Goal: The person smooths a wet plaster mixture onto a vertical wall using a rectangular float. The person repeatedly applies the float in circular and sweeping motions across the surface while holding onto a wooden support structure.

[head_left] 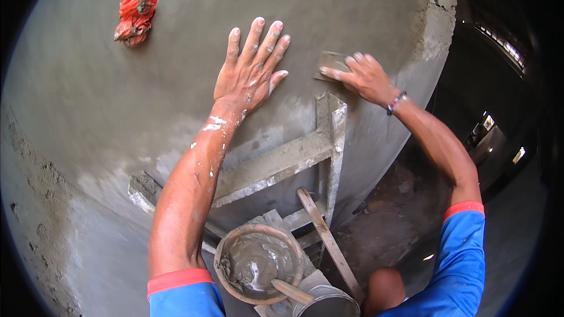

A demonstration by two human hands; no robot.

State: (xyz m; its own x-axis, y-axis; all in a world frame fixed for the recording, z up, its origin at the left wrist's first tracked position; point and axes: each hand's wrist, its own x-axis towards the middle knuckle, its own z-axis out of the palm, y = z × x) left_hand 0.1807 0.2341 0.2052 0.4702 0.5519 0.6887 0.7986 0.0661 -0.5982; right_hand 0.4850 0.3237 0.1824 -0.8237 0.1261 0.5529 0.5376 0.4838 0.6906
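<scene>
My left hand (249, 70) lies with fingers spread against the grey plastered wall (194, 76), white smears on its skin and forearm. To its right, my right hand (365, 77) grips a thin, flat, grey rectangular scraper (332, 63) and presses it to the wall. The fingers partly cover the scraper. Below my hands stands a round bowl (218, 264) of wet grey mortar (258, 261). A wooden-handled tool (292, 292) rests over the bowl's rim, its other end hidden in the mortar.
A mortar-crusted wooden trestle (276, 167) leans near the wall, with a loose wooden slat (330, 242) beside it. Next to the bowl sits a bucket (329, 305). A crumpled red plastic bag (136, 16) plugs a hole at upper left. The wall's rough edge (437, 29) is at right.
</scene>
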